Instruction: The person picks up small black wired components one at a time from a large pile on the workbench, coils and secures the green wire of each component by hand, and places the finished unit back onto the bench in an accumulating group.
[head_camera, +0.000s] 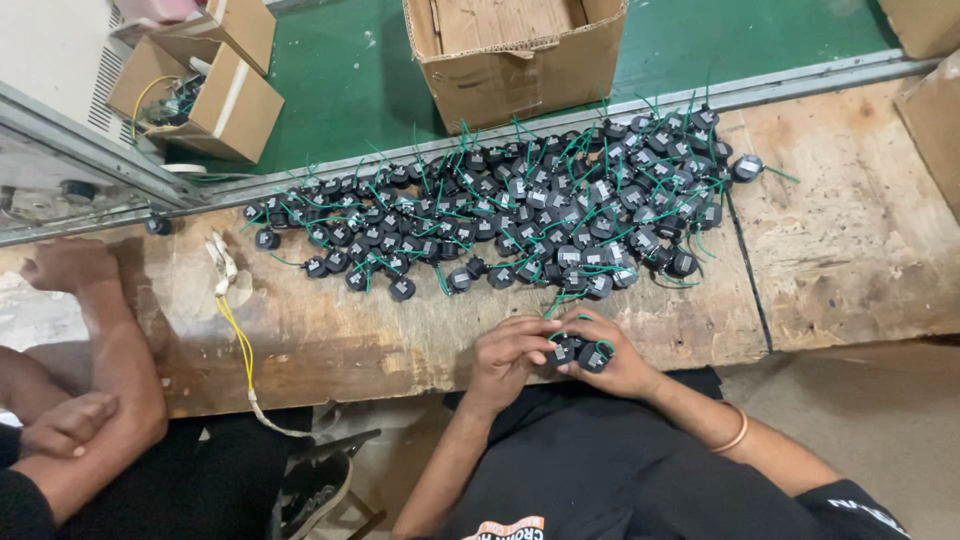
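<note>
My left hand (508, 358) and my right hand (612, 362) meet at the near edge of a worn wooden bench (330, 330). Between them they hold a few small black round parts with green wires (578, 352). My right hand cups the parts from the right, and my left hand's fingers press on them from the left. Just beyond my hands a wide heap of several of the same black parts (530, 205) with green wires spreads across the bench.
A co-worker's arms (95, 370) rest folded on the bench at left. A yellow and white cable (238, 335) lies near them. Open cardboard boxes (510, 55) (205, 85) stand on the green floor behind. Another box (930, 120) sits at the right edge.
</note>
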